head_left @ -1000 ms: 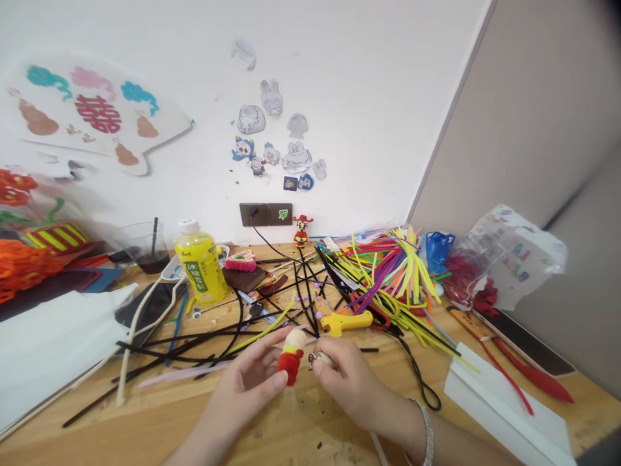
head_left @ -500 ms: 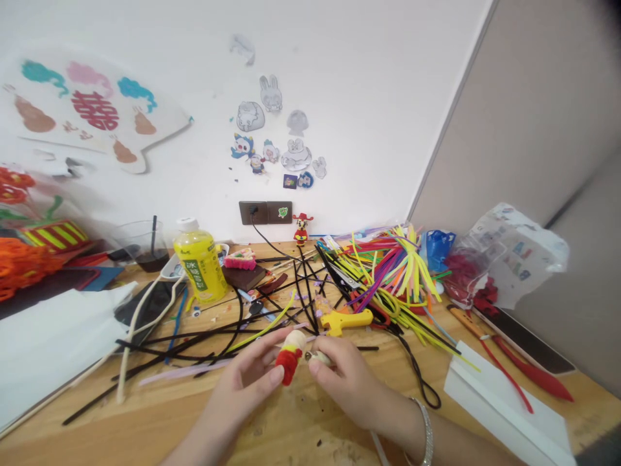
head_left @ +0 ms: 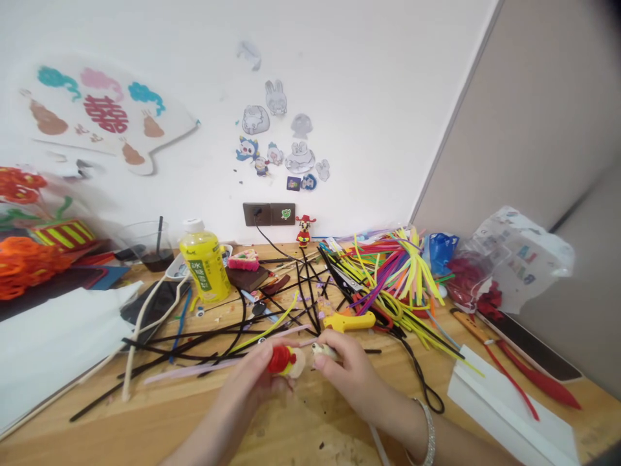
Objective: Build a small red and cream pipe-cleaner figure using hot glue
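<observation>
My left hand is closed round a small pipe-cleaner figure with a red fuzzy part and a cream part, held low over the wooden table. My right hand, with a silver bracelet on the wrist, pinches a small pale piece right beside the figure. The two hands almost touch at the figure. Just beyond them lie black pipe cleaners and a yellow glue gun.
A heap of coloured pipe cleaners lies at the back right, with plastic bags beyond it. A yellow drink bottle and a cup stand at the back left. White paper and red tools lie at the right; white sheets at left.
The figure has turned in my left hand: its red part now sits on top, the cream part faces right. Both hands stay in the same place. The view shifted slightly.
</observation>
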Demonstrator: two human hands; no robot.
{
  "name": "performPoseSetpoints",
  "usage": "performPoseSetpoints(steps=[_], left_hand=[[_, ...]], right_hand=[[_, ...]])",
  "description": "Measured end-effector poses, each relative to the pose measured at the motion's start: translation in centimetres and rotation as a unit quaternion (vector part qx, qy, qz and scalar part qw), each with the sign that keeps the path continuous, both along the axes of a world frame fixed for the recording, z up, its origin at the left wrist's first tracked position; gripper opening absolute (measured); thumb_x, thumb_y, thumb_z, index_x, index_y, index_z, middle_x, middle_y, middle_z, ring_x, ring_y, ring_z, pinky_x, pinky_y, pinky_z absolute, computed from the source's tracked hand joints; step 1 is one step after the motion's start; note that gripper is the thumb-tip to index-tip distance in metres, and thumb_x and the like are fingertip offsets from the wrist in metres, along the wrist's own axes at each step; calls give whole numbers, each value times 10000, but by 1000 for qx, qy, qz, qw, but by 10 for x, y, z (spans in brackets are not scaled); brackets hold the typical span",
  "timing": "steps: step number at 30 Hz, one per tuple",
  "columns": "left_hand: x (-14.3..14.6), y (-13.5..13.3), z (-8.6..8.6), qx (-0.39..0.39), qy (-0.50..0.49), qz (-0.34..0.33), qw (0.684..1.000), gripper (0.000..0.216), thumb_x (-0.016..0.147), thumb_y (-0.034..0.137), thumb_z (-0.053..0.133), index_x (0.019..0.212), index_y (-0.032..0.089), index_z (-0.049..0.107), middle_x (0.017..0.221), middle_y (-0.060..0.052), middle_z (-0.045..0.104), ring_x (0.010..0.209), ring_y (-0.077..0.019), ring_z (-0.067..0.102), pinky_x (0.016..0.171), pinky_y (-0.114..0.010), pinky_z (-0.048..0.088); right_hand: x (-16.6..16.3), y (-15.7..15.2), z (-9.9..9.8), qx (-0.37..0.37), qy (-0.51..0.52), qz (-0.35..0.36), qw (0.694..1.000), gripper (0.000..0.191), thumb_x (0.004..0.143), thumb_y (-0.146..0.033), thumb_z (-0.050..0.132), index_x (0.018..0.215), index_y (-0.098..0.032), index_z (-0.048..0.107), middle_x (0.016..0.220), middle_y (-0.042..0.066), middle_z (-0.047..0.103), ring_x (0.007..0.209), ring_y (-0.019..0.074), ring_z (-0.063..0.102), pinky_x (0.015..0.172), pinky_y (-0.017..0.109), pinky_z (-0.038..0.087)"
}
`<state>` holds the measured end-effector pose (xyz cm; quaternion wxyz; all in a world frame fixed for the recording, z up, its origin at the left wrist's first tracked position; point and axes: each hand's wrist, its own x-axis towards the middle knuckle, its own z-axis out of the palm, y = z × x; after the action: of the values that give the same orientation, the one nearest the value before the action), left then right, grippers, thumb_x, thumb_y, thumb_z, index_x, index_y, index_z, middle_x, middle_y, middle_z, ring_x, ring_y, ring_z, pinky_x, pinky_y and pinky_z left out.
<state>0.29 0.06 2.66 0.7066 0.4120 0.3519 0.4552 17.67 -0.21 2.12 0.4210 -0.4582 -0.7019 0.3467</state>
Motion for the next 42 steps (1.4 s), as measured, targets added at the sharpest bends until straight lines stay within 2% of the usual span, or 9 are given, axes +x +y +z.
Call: performPoseSetpoints(steps=[4, 9, 16, 21, 25, 28, 34, 38, 42], left_hand=[[5, 3, -11, -58, -36, -74, 995, 422, 681, 553, 590, 687, 135, 650, 579, -39, 616, 483, -142, 543, 470, -246, 446], [11, 7, -30, -91, -13, -113, 989, 529, 593, 649, 580, 602, 122, 631, 427, -11, 544, 348, -116, 497, 362, -220, 411], [16, 8, -49, -101, -2, -90, 991, 581, 623, 681, 499, 541, 115, 608, 377, -18, 519, 308, -118, 465, 324, -225, 377], [14, 2, -47, -65, 0, -70, 995, 521, 688, 608, 481, 595, 119, 632, 490, -35, 578, 422, -143, 505, 413, -244, 421], [14, 0, -43, -59, 10, -50, 997, 450, 694, 552, 505, 531, 147, 614, 471, -24, 570, 423, -144, 490, 411, -239, 404], [15, 0, -39, -50, 24, -50, 997, 444, 675, 554, 533, 494, 156, 608, 441, -21, 564, 422, -149, 490, 418, -243, 402], [15, -4, -24, -41, -21, -21, 999, 428, 688, 556, 548, 558, 153, 613, 481, -9, 576, 466, -146, 480, 447, -243, 399], [14, -1, -32, -34, -4, -12, 999, 448, 687, 580, 534, 556, 155, 589, 472, -8, 560, 452, -148, 474, 452, -255, 397], [12, 2, -43, 3, 50, -23, 998, 482, 749, 578, 434, 552, 161, 575, 471, -14, 551, 463, -155, 486, 475, -265, 401]], right_hand=[[-2, -2, -1, -17, 32, 15, 999, 174, 700, -317, 600, 727, -176, 502, 635, -44, 431, 602, 112, 399, 541, 209, 313], [-8, -6, 1, -65, 64, 50, 995, 176, 704, -314, 607, 719, -169, 508, 638, -39, 449, 607, 112, 424, 565, 217, 345], [-12, -8, -9, -60, 53, 38, 996, 189, 720, -358, 629, 722, -190, 541, 655, -20, 509, 624, 135, 497, 562, 229, 383], [-13, -9, -14, -66, 50, 27, 996, 209, 711, -386, 646, 725, -199, 551, 662, -13, 534, 627, 147, 522, 554, 239, 396], [-14, -9, -15, -81, 60, 29, 994, 215, 705, -383, 648, 714, -193, 547, 646, -20, 528, 605, 133, 507, 548, 230, 392], [-14, -9, -12, -90, 73, 28, 993, 214, 686, -362, 661, 697, -187, 538, 635, -26, 511, 595, 125, 489, 544, 225, 387], [-12, -9, -3, -81, 85, 53, 992, 154, 694, -302, 612, 731, -167, 549, 652, -19, 503, 610, 125, 466, 567, 233, 377], [-14, -9, -5, -87, 52, 27, 995, 121, 681, -256, 618, 739, -170, 556, 677, -12, 518, 641, 133, 469, 584, 231, 380], [-16, -8, -11, -96, 50, 21, 994, 113, 684, -247, 604, 724, -166, 537, 675, -9, 511, 633, 133, 463, 578, 230, 376]])
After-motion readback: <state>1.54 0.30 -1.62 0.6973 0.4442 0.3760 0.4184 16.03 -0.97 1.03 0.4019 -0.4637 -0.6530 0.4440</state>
